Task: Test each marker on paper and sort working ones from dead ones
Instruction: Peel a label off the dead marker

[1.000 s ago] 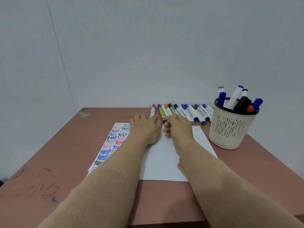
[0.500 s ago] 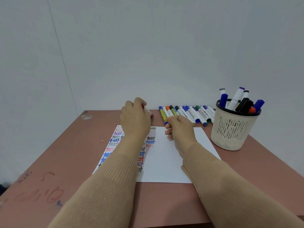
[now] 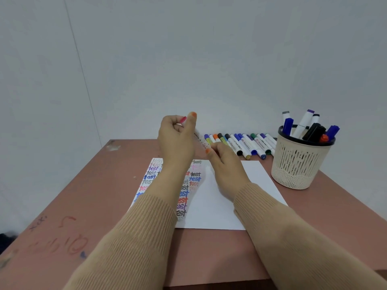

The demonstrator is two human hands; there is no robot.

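Hands: two, each in tan sleeves (image 3: 136, 237). The left hand (image 3: 176, 141) is raised above the table (image 3: 100, 206), fingers and thumb curled round one marker (image 3: 200, 140) with a red cap. The marker slants down to the right, over the far edge of the paper (image 3: 219, 206). The right hand (image 3: 227, 166) sits lower with its fingers bent and its thumb tip at the marker's lower end; blur hides whether it pinches the marker.

One sheet of paper lies under the arms, with the word "test" repeated in two columns, partly covered by the left arm. Behind it, a row of markers (image 3: 245, 143) lies on the table: about ten, overlapping too much for a sure count. One cup (image 3: 297, 170) at the right holds seven standing markers (image 3: 303, 124).
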